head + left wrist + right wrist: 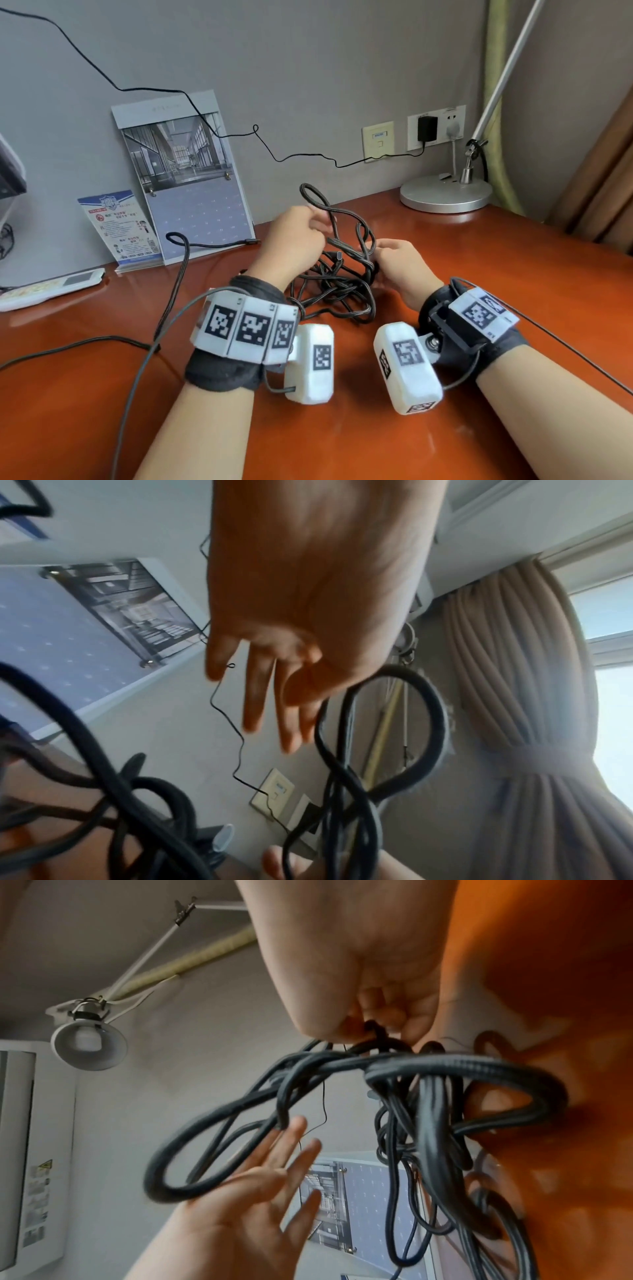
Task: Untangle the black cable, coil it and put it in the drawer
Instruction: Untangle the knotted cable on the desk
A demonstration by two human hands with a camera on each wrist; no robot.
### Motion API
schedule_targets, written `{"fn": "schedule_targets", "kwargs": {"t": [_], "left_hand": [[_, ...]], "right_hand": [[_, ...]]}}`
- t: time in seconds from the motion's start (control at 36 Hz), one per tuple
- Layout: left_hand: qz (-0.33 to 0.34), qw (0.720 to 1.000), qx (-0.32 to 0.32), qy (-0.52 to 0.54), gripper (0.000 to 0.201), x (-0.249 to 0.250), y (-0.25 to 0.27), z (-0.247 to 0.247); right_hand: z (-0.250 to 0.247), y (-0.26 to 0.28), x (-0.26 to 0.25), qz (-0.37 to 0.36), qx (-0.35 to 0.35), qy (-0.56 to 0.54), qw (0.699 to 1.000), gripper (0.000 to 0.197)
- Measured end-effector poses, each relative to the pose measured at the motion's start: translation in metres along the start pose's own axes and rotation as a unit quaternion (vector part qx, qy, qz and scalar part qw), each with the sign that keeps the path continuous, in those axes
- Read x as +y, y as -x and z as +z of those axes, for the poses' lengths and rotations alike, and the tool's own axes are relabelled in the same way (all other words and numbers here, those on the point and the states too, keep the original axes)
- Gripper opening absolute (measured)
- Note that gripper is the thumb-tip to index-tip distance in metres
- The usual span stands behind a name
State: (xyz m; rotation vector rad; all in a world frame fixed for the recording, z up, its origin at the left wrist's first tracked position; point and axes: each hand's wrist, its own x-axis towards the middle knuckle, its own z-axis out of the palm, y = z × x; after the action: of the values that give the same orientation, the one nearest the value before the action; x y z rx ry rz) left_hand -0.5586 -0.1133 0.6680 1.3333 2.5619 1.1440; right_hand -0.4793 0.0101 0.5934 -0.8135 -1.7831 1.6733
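Note:
The black braided cable (337, 291) lies in a tangled heap on the orange-brown desk (496, 281), between my two hands. My left hand (308, 229) is raised over the heap with its fingers straight and spread, and a cable loop (313, 195) arches above it. In the right wrist view that loop (164, 1185) rests across the left hand's fingers (274, 1153). My right hand (387, 257) pinches a knotted strand (375, 1031) at the heap's right side. A plug end (339, 255) sticks up from the tangle. No drawer is in view.
A calendar (191, 192) and a blue leaflet (120, 229) lean on the wall at the back left, with a white remote (51, 287) beside them. A lamp base (445, 195) stands back right below the wall sockets (426, 128). A thin charger wire (298, 156) hangs along the wall.

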Motion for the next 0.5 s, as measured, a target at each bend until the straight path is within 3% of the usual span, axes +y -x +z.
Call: {"fn": "schedule_targets", "kwargs": {"t": [0.11,0.22,0.28,0.39,0.5], "left_hand": [[0.005,0.99,-0.112,-0.088,0.032,0.007,0.003,-0.003],[-0.011,0.969,-0.222,-0.111,0.024,-0.003,0.009,-0.01],[-0.019,0.962,-0.222,-0.155,0.025,-0.011,0.01,-0.011],[-0.001,0.961,-0.151,-0.232,0.029,-0.028,0.004,-0.01],[-0.026,0.968,-0.186,-0.168,0.04,-0.028,0.006,-0.008]], "right_hand": [[-0.008,0.001,-0.004,0.047,-0.024,-0.109,0.993,0.024],[-0.012,0.0,-0.007,0.046,-0.021,-0.154,0.987,0.021],[-0.012,0.001,-0.009,0.032,-0.027,-0.181,0.983,0.013],[-0.011,0.005,-0.012,-0.004,-0.064,-0.206,0.976,0.011],[-0.007,0.006,-0.014,-0.039,-0.082,-0.209,0.974,0.02]]}}
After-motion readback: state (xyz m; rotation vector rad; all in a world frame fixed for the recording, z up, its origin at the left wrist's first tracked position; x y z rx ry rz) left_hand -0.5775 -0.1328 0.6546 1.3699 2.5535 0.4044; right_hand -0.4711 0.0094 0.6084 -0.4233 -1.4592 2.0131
